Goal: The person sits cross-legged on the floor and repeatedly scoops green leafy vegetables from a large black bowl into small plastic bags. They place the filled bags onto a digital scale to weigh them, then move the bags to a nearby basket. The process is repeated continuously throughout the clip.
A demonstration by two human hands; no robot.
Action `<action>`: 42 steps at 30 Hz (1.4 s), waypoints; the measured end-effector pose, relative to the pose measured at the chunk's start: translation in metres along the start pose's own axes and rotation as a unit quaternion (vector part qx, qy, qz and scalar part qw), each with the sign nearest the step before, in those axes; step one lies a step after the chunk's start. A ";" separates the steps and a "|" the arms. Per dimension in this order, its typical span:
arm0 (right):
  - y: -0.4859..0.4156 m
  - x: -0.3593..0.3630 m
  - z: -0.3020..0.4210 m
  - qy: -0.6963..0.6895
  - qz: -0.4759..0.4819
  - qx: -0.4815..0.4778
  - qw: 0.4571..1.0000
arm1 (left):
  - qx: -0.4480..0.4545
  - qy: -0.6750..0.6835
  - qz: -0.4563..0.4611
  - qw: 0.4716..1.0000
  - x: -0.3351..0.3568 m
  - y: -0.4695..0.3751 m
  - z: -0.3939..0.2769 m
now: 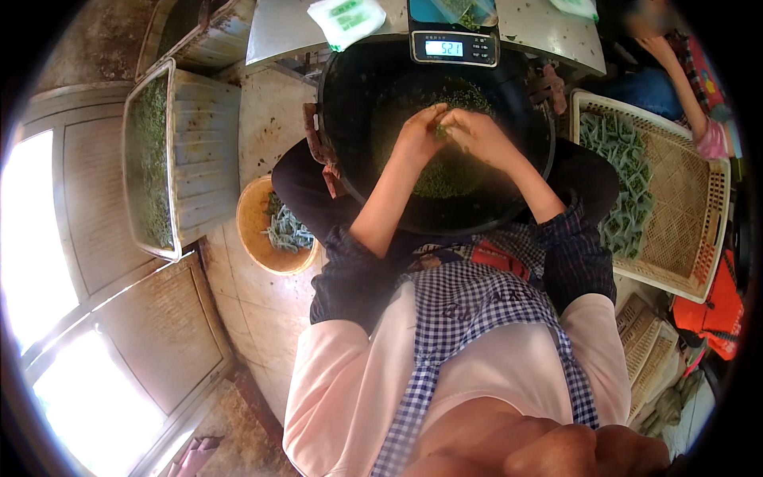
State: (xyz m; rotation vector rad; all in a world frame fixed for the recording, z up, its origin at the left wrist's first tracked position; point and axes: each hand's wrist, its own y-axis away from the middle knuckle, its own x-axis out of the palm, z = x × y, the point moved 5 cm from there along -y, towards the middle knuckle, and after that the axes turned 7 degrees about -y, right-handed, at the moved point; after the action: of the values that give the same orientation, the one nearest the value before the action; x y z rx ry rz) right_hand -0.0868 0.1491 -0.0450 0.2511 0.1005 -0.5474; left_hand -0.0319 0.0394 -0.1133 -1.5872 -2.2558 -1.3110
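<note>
Over a large black tub [357,179], my left hand [422,132] and my right hand [477,134] meet at the fingertips. A small bit of green plant matter [441,131] shows between them; which fingers grip it is hard to tell. Small green leaves or buds [444,179] lie in the tub below. At the tub's far edge a digital scale [454,49] with a lit display carries a clear plastic bag [465,12] holding some greens. A stack of white printed plastic bags [349,21] lies left of the scale on the metal table [280,30].
On the left stand a deep bin [205,143] of greens and a yellow bucket [247,238] with plastic scraps. On the right, a plastic crate [715,197] holds many filled small bags [623,185]. Another person's arm [679,89] reaches beside it. Stacked baskets [647,352] stand lower right.
</note>
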 end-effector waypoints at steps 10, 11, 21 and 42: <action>0.008 -0.014 0.001 -0.026 -0.121 0.027 0.992 | 0.050 -0.108 0.000 0.993 0.011 0.022 -0.011; 0.009 -0.017 -0.001 -0.026 -0.129 0.037 0.991 | 0.053 -0.120 0.000 0.991 0.011 0.022 -0.012; 0.002 -0.061 -0.010 -0.019 -0.295 -0.076 0.952 | 0.071 -0.051 0.006 0.996 -0.002 0.016 -0.010; -0.011 -0.020 -0.004 0.007 -0.080 -0.019 0.997 | 0.080 -0.067 -0.010 0.994 0.003 0.015 -0.006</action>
State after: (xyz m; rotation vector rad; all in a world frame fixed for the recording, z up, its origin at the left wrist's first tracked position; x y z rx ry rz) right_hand -0.1095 0.1511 -0.0480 0.2117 0.1445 -0.7018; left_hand -0.0237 0.0393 -0.0994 -1.6454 -2.3909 -1.0252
